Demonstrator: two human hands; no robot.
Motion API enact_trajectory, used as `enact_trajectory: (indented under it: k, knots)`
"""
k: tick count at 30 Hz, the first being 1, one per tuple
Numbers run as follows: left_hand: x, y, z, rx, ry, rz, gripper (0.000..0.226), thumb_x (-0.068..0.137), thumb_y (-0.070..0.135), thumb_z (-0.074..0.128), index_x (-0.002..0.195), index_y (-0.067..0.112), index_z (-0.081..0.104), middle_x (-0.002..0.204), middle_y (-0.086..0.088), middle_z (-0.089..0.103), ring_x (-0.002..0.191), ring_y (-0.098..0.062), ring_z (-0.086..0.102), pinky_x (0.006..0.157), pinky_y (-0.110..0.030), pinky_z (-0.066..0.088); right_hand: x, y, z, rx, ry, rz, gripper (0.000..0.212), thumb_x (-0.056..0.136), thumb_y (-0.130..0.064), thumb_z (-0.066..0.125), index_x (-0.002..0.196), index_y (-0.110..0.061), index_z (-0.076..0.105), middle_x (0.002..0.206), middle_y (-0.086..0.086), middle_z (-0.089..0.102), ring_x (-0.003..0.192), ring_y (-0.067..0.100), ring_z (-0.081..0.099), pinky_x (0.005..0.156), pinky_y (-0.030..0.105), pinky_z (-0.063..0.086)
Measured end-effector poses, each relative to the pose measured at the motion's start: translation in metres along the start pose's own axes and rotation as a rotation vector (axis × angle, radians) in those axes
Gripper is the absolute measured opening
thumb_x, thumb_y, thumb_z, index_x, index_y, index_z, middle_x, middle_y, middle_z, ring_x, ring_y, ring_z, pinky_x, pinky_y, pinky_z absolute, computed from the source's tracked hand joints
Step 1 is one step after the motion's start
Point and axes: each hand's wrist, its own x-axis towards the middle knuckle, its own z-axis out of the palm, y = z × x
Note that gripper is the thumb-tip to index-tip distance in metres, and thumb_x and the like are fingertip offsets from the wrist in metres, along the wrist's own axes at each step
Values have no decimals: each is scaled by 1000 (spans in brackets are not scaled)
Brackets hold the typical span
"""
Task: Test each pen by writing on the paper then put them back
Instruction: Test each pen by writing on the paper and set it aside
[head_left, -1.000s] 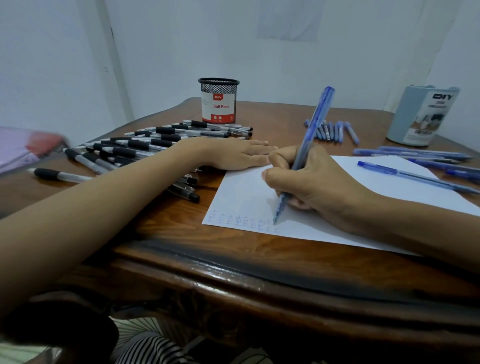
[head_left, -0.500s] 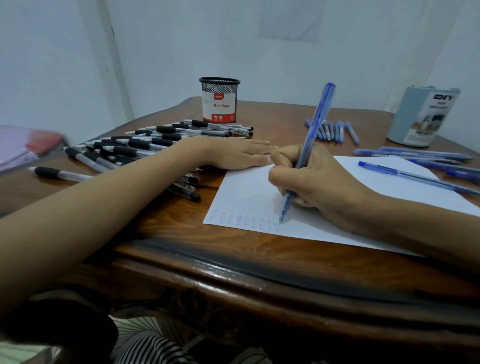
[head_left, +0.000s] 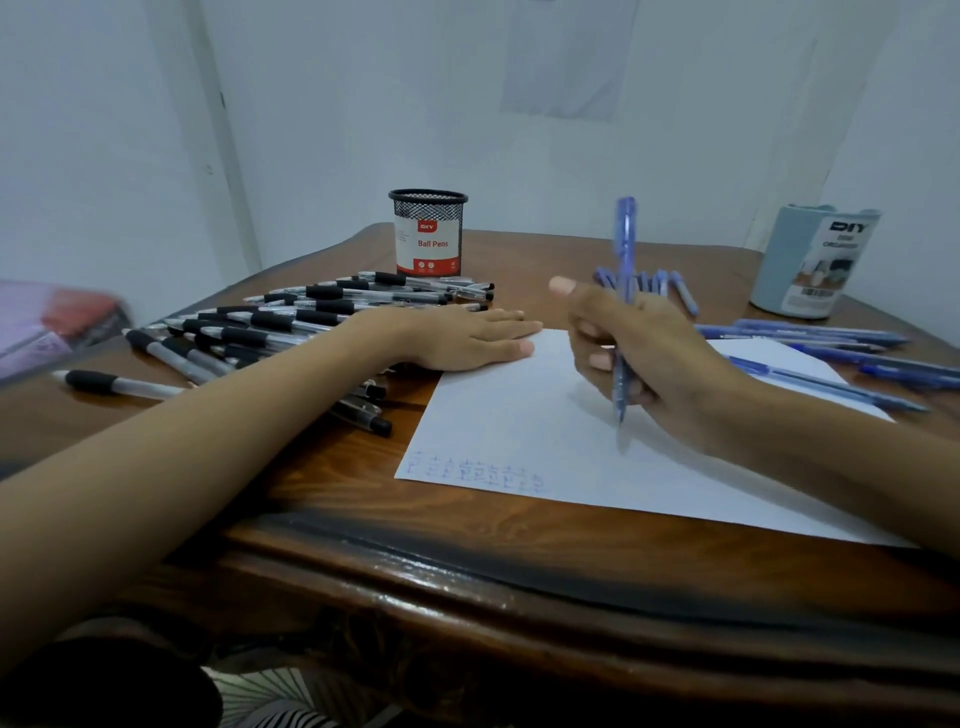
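The fingers (head_left: 592, 359) of the right hand (head_left: 654, 353) are curling round a blue pen (head_left: 624, 244) at centre right of the frame, with the thumb sticking out to the upper left. The pen is standing nearly upright, its tip pointing down at the paper (head_left: 519, 410); blur is hiding whether the tip is touching. The left hand (head_left: 462, 338) is lying flat, its fingers (head_left: 511, 317) straight and pressed together, their tips resting on the sheet's upper left corner. A row of small blue marks (head_left: 472, 470) is running along the sheet's lower left edge. Left of the sheet, a heap of black-grip pens (head_left: 280, 322) is lying partly under the left forearm. Behind the heap, a mesh cup (head_left: 428, 234) labelled "Ball Pens" is standing upright. Loose blue pens (head_left: 831, 348) are lying at the right, some across the sheet's far corner. A pale blue organiser (head_left: 815, 260) is standing at the upper right. All are resting on the wooden worktop (head_left: 363, 525).
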Motion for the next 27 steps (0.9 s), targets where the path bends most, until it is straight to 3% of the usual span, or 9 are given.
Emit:
enact_trajectory:
  k: [3, 6, 10, 12, 17, 19, 24, 27]
  knots:
    - [1, 1, 1, 23, 4, 3, 52, 98, 46, 17, 147, 34, 5, 157, 9, 2, 144, -12, 1, 114, -31, -3, 8, 3, -6, -30, 69, -3, 37, 95, -40, 45, 76, -8, 47, 39, -5, 35, 30, 7, 26, 32, 14, 22]
    - [1, 1, 0, 44, 5, 3, 52, 98, 47, 17, 147, 35, 5, 157, 9, 2, 144, -12, 2, 114, -30, -3, 14, 8, -11, 59, 75, -1, 36, 102, -35, 29, 90, -13, 55, 37, -5, 37, 28, 7, 27, 31, 12, 22]
    - [1, 1, 0, 75, 8, 0, 52, 98, 46, 17, 147, 35, 4, 157, 9, 2, 144, -12, 2, 114, -30, -2, 17, 8, -17, 203, 87, 72, 41, 102, -24, 28, 89, -11, 64, 41, -6, 46, 33, 5, 39, 33, 14, 31]
    - [1, 1, 0, 67, 8, -2, 51, 98, 46, 17, 147, 35, 5, 157, 9, 3, 144, -10, 2, 113, -28, -3, 16, 5, -18, 263, 65, 104, 40, 100, -21, 26, 91, -12, 64, 41, -6, 40, 33, 6, 36, 33, 15, 28]
    - [1, 0, 1, 64, 7, 7, 52, 98, 46, 17, 148, 35, 5, 157, 10, 2, 144, -9, 1, 113, -27, -5, 15, 2, -18, 327, 87, 145, 42, 97, -43, 35, 71, -14, 50, 36, -7, 26, 28, 5, 24, 32, 10, 19]
    - [1, 1, 1, 66, 6, 2, 52, 98, 46, 17, 147, 35, 5, 157, 10, 2, 144, -8, 1, 112, -26, -5, 16, 3, -18, 339, 78, 156, 43, 98, -44, 36, 68, -14, 45, 36, -8, 25, 27, 4, 23, 31, 10, 17]
    - [0, 4, 0, 66, 10, 3, 51, 99, 43, 18, 147, 34, 5, 157, 9, 3, 143, -7, 1, 111, -24, -4, 16, 4, -18, 275, 26, 153, 42, 98, -41, 38, 69, -13, 49, 37, -7, 26, 29, 5, 24, 33, 10, 17]
    - [-1, 4, 0, 67, 6, 3, 51, 99, 43, 18, 147, 34, 5, 157, 9, 2, 143, -8, 1, 112, -25, -4, 24, -1, -26, 100, 66, 182, 36, 97, -38, 42, 74, -15, 57, 39, -8, 29, 31, 5, 27, 33, 12, 18]
